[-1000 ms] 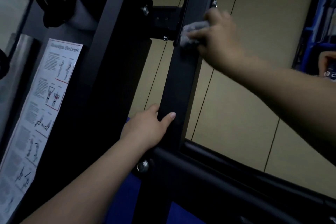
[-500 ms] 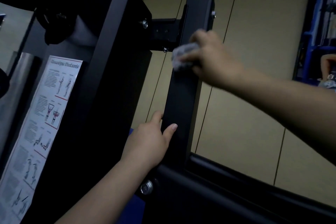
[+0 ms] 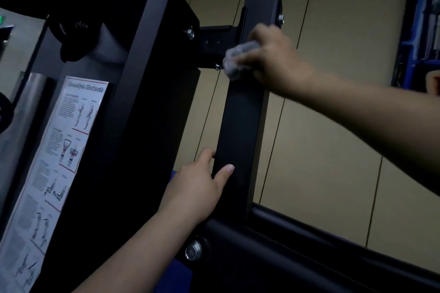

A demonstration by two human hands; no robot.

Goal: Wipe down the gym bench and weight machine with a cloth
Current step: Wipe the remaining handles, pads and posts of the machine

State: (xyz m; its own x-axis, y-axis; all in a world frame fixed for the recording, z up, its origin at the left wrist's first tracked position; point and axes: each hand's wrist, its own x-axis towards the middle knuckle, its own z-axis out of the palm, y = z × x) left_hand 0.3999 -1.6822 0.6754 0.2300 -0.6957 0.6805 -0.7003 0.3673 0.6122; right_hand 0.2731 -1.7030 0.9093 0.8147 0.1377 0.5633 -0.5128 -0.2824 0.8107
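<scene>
Grey cloth (image 3: 240, 58) is sitting bunched in the right hand (image 3: 273, 59), fingers curled round it, pressing high on the black upright post (image 3: 240, 126) of the weight machine. Left hand (image 3: 197, 188) is gripping the post lower down, thumb across its face.

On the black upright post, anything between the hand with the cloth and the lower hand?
Nothing: in the head view the post is bare between the cloth in the right hand and the left hand.
</scene>
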